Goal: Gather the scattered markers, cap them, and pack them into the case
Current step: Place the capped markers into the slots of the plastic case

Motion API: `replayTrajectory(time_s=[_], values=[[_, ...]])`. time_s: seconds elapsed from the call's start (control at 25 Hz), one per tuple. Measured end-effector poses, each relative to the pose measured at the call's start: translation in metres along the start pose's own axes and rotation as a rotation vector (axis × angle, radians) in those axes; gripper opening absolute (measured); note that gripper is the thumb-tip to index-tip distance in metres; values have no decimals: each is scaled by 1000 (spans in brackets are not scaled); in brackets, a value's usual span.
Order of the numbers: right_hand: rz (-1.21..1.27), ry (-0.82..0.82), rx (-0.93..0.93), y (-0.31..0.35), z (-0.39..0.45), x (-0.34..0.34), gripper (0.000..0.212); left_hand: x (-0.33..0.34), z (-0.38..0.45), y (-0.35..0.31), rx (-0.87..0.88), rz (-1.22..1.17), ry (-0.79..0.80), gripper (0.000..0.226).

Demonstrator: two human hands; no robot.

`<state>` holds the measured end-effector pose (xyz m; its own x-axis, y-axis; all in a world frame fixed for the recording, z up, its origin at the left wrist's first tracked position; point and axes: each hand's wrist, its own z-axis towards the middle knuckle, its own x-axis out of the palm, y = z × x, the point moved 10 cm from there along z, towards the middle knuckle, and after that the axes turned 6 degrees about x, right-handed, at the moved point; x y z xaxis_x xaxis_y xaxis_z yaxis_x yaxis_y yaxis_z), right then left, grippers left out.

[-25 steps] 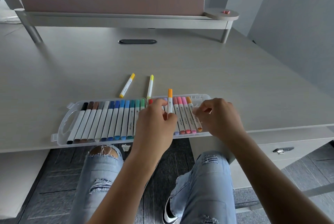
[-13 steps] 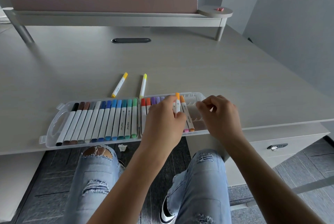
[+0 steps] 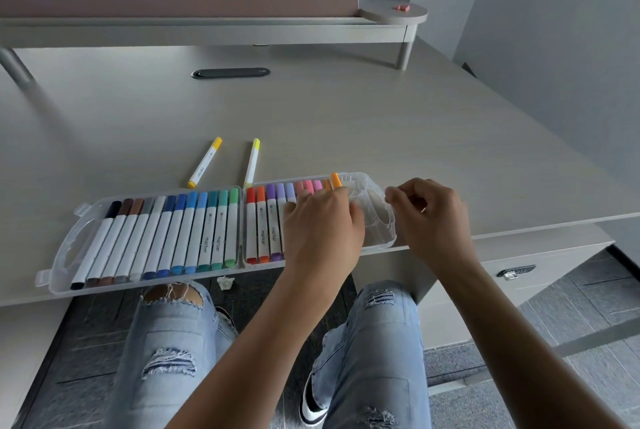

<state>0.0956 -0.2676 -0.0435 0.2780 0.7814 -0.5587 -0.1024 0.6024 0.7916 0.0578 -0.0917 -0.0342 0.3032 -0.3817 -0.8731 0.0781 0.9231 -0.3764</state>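
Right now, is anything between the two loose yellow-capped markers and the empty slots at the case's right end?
Nothing on the desk blocks them. The two yellow-capped markers lie behind the clear plastic case; only the left hand hovers beside its empty slots.
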Motion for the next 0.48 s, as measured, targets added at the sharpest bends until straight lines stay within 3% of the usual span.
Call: replayTrajectory(time_s=[0.48], values=[[96,75,49,23,16,12,24,15,-6,1,61,274,143,44]])
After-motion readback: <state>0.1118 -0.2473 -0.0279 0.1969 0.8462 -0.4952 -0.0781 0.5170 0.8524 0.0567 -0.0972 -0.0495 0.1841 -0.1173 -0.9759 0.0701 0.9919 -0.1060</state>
